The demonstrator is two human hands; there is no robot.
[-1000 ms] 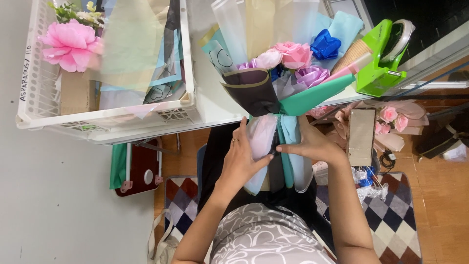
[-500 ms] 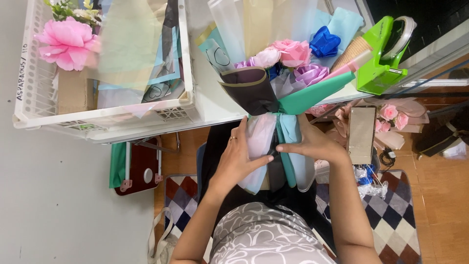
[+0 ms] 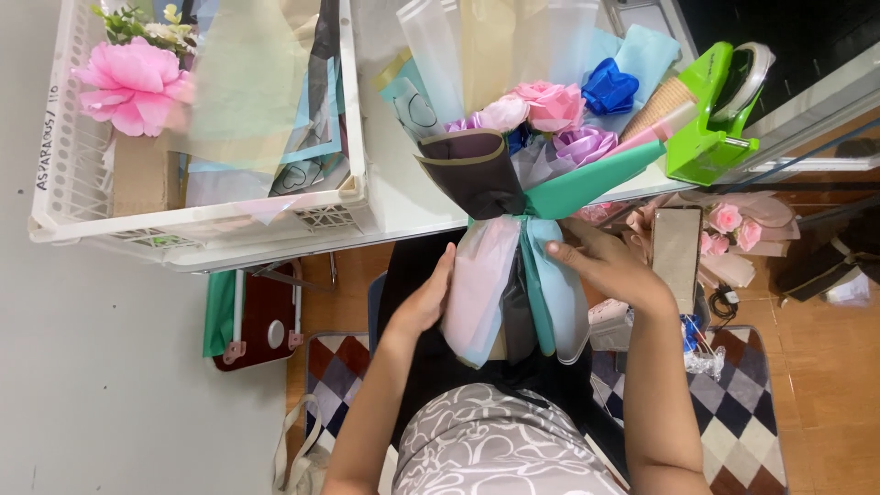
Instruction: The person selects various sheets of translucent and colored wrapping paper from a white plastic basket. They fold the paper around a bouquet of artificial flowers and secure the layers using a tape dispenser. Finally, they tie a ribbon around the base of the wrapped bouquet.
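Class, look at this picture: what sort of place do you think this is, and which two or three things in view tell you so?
Probably a small florist's or craft workbench. Both hands, left and right, hold a wrapped bouquet; a white crate holds wrapping sheets and a pink flower, and a green tape dispenser stands on the table.

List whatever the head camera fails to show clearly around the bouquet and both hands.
- Bouquet stems: hidden by the wrapping paper, head view.
- Left hand palm and fingertips: pressed edge-on against the wrap, grip unclear.
- Right hand fingertips: partly tucked behind the wrap.
- White crate contents: top cut off by the frame edge.
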